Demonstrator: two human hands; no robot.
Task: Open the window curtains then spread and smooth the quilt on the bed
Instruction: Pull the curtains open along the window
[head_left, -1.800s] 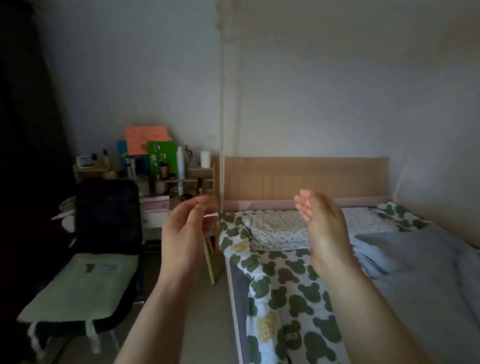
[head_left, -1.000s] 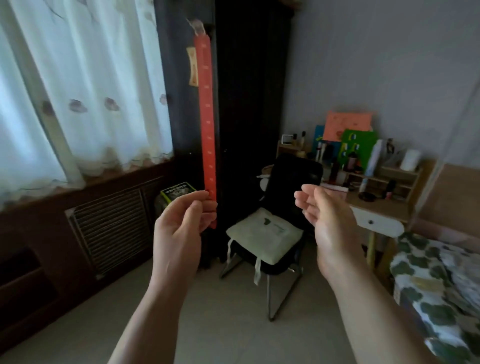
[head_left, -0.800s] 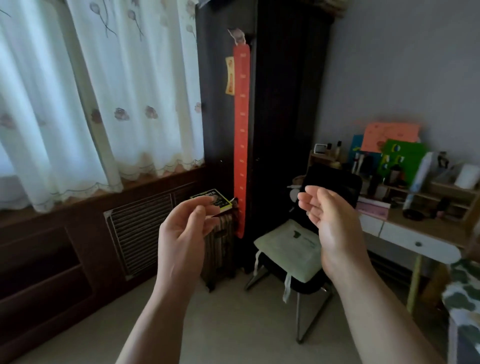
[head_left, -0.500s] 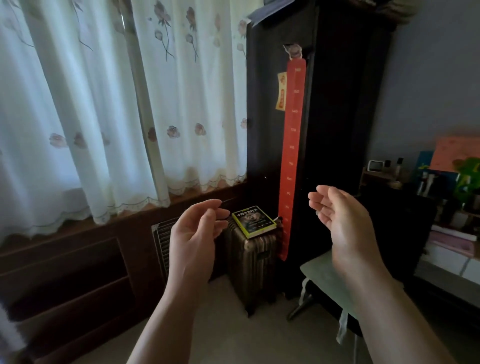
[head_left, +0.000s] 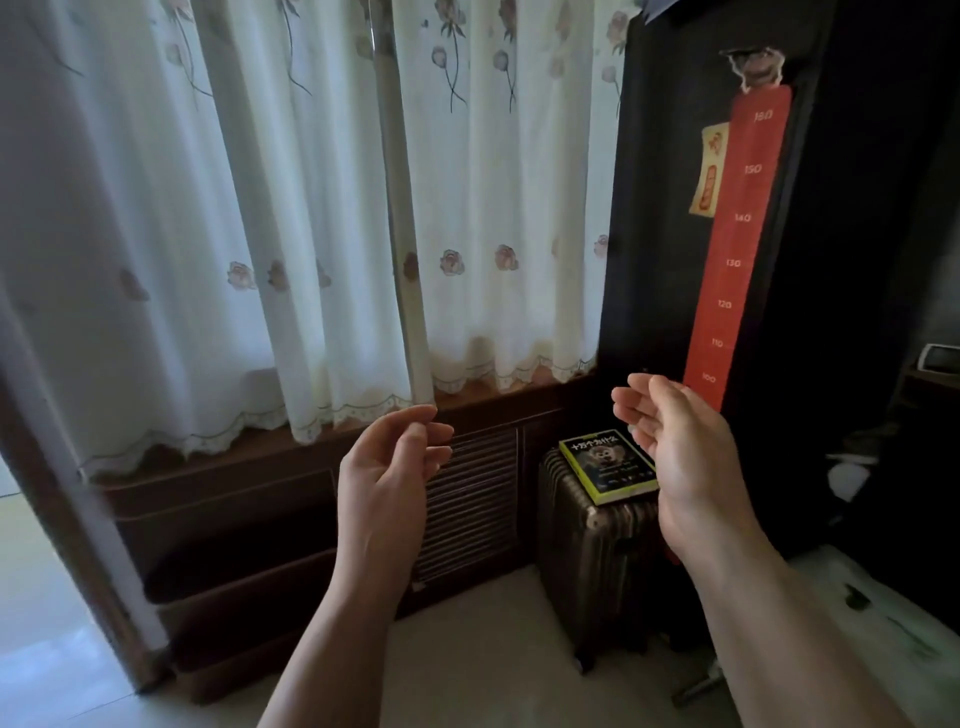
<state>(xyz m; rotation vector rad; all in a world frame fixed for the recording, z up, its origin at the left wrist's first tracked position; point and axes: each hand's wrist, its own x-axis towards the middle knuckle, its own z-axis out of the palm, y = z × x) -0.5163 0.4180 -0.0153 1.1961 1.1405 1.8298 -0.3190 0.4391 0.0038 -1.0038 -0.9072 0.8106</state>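
Observation:
White sheer curtains (head_left: 291, 218) with embroidered flowers hang drawn across the window and fill the upper left of the view, their scalloped hems resting on a dark wooden sill. My left hand (head_left: 387, 467) is raised below the hem, fingers loosely curled and empty. My right hand (head_left: 675, 436) is held up farther right, fingers apart and empty, in front of the wardrobe edge. Neither hand touches the curtains. The bed and quilt are out of view.
A dark wardrobe (head_left: 852, 249) with a red height chart (head_left: 737, 249) stands at the right. A brown ribbed suitcase (head_left: 597, 561) with a yellow-edged book (head_left: 608, 465) on top sits beside it. A slatted radiator cover (head_left: 472, 493) lies under the sill. A doorway opens at the far left.
My view has swung left from the bed, past the desk and chair, to the window. The curtains now fill the frame and are closer. Both hands stay raised and empty.

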